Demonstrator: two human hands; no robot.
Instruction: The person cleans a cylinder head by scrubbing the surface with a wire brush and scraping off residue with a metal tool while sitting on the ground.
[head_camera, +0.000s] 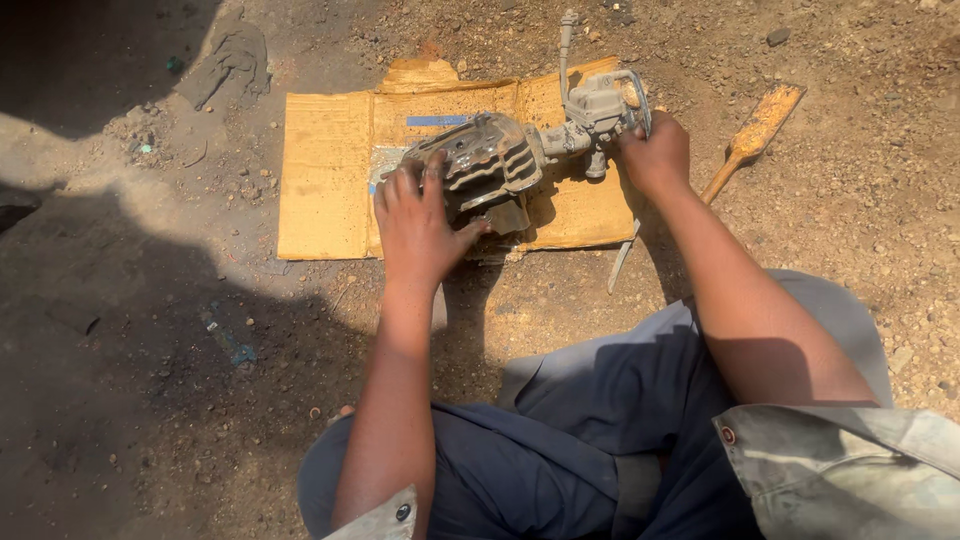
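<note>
A dirty grey finned engine cylinder head (485, 165) lies on a flattened sheet of cardboard (325, 180) on the ground. A grey carburettor (595, 110) is joined to its right side. My left hand (415, 220) rests flat on the near left side of the cylinder head, fingers spread. My right hand (655, 150) grips the right end of the carburettor. A thin metal tool (620, 262) lies at the cardboard's right edge, partly under my right forearm.
A wooden-handled brush or paddle (755, 135) lies on the dirt to the right. A dirty rag (230, 60) lies at the upper left. My legs in dark trousers fill the lower right. Gravel and dirt surround the cardboard.
</note>
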